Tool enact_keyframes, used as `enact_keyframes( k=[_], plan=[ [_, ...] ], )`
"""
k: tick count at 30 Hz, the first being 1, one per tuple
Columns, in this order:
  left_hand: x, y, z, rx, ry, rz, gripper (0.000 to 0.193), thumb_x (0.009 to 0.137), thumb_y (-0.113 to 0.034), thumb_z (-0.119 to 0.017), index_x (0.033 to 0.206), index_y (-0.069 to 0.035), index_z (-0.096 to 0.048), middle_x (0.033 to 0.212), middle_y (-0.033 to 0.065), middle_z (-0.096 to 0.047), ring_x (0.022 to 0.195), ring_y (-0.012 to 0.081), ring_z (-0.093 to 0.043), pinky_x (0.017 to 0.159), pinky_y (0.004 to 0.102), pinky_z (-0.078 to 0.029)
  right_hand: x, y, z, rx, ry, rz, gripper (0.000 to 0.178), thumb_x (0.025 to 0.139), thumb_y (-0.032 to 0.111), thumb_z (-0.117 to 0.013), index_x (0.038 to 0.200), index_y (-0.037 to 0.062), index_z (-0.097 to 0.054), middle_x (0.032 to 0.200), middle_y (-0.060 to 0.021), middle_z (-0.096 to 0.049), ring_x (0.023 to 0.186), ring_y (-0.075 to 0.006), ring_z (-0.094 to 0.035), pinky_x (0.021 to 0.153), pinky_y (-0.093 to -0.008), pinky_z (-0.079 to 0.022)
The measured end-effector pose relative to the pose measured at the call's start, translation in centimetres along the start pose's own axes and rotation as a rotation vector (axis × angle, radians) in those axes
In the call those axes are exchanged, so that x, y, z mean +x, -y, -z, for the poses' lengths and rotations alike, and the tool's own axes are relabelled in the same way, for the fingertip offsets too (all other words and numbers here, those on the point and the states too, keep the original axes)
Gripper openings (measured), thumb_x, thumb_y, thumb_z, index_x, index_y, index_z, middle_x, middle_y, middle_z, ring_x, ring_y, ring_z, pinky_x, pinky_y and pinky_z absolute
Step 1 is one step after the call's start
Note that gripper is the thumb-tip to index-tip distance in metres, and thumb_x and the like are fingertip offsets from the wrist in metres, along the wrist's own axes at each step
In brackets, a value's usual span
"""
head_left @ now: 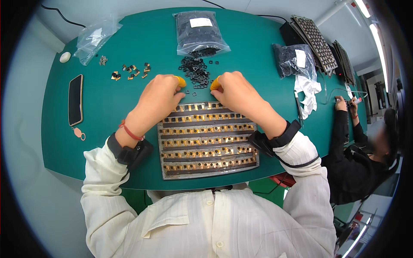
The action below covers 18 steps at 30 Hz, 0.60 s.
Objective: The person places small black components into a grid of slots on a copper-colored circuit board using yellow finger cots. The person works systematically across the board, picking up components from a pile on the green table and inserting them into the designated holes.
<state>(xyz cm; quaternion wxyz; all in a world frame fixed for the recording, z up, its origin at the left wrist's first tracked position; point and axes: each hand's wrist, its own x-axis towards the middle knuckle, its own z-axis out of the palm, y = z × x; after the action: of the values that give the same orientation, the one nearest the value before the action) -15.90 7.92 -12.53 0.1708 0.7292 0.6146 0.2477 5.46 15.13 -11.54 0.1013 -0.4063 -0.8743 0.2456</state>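
A metal tray lies in front of me, with several rows of small gold strips that carry black square parts. Past its far edge, my left hand is curled with thumb and finger drawn together. Opposite it, at the tray's far right, my right hand is closed in a similar way. Yellow finger cots cover a fingertip of each hand. Whatever the fingertips hold is too small or hidden to make out. Between and beyond the hands spreads a pile of small black square frames, a few lying loose near the tray.
A clear bag of black parts stands behind the pile. Loose gold pieces, a phone and a crumpled bag lie left. Rightward are another bag, white tissue, tweezers, stacked trays and a co-worker.
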Motion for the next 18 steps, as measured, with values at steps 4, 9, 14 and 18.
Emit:
enact_keyframes(
  k=[4,9,14,18],
  plan=[
    [0.7,-0.7,-0.3,-0.039,0.046,-0.021,0.017,0.079,-0.007,-0.074,0.088,0.007,-0.069,0.084,0.0212,-0.068,0.075,0.0328,-0.067,0.067,0.0392,-0.053,-0.2,-0.8,0.6,-0.002,-0.05,-0.004,0.015,0.079,0.004,-0.071,0.09,-0.0058,-0.072,0.082,-0.0248,-0.069,0.077,-0.0357,-0.07,0.07,-0.0399,-0.056],
    [0.8,-0.3,-0.9,0.182,0.018,-0.08,0.016,0.079,-0.007,-0.073,0.084,0.007,-0.068,0.079,0.0189,-0.066,0.071,0.0328,-0.065,0.065,0.0395,-0.052,-0.5,-1.1,1.8,0.088,-0.017,-0.054,0.018,0.079,0.004,-0.072,0.093,-0.0072,-0.072,0.083,-0.0222,-0.071,0.075,-0.0305,-0.072,0.07,-0.036,-0.056],
    [1.2,-0.9,-0.8,0.086,0.038,-0.059,0.017,0.077,-0.008,-0.074,0.082,0.008,-0.068,0.078,0.0177,-0.064,0.069,0.0325,-0.063,0.063,0.0392,-0.051,-0.1,-1.0,0.6,0.125,0.01,-0.023,0.018,0.078,0.005,-0.074,0.09,-0.0072,-0.071,0.078,-0.0201,-0.071,0.072,-0.03,-0.07,0.068,-0.0354,-0.055],
    [0.4,-1.0,0.2,0.047,0.051,-0.044,0.017,0.077,-0.008,-0.073,0.083,0.008,-0.068,0.077,0.0169,-0.064,0.068,0.0314,-0.063,0.062,0.0381,-0.05,-0.1,-0.6,-0.2,0.053,-0.035,0.025,0.016,0.077,0.006,-0.074,0.088,-0.0061,-0.071,0.077,-0.0197,-0.069,0.072,-0.0315,-0.068,0.067,-0.0376,-0.054]
  ],
)
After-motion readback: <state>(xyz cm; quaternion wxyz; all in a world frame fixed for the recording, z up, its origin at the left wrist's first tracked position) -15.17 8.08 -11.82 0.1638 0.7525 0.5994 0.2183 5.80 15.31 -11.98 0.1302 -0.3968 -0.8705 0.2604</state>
